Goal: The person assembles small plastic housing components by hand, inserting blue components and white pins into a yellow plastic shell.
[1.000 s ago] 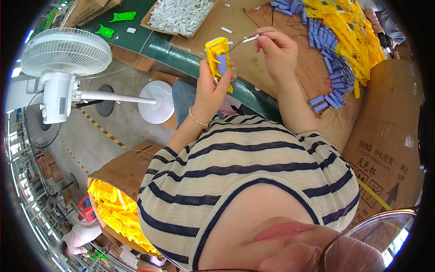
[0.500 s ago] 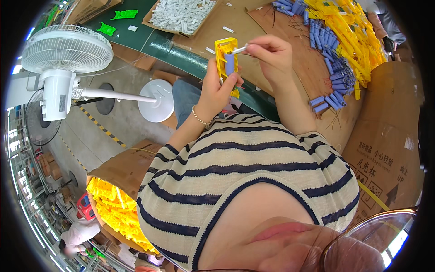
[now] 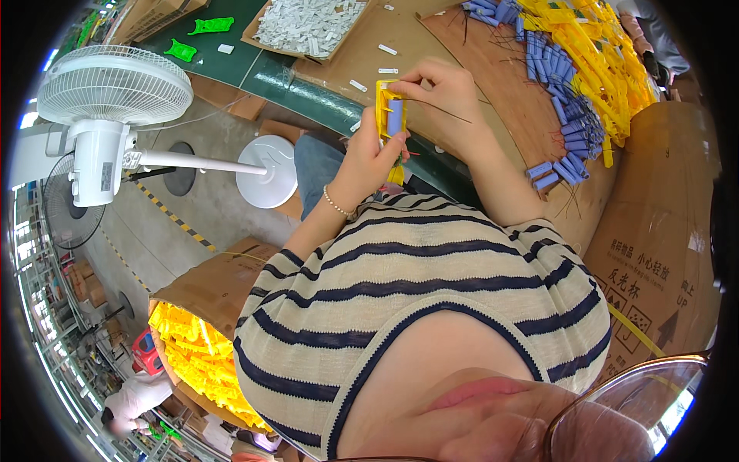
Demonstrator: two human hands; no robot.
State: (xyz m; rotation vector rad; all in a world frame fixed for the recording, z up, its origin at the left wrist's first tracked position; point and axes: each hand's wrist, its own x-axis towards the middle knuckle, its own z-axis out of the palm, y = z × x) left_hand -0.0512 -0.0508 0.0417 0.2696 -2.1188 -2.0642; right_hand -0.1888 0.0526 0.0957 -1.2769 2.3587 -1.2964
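My left hand is closed around a yellow plastic housing, held upright over the table's near edge. Inside the housing lies a blue cylindrical battery cell. At the housing's upper end, the fingertips of my right hand are pinched together and touch its rim; what they hold between them is hidden. A thin dark wire sticks out beside that hand, and a short red wire shows by my left fingers.
Blue cells with wires and a heap of yellow housings lie at the right. A box of small white strips stands at the back, two green parts left of it. A white fan stands left.
The white strip that my right hand held at the housing's upper end no longer shows. My right hand has moved left and closer against the rim, and the housing has turned slightly.
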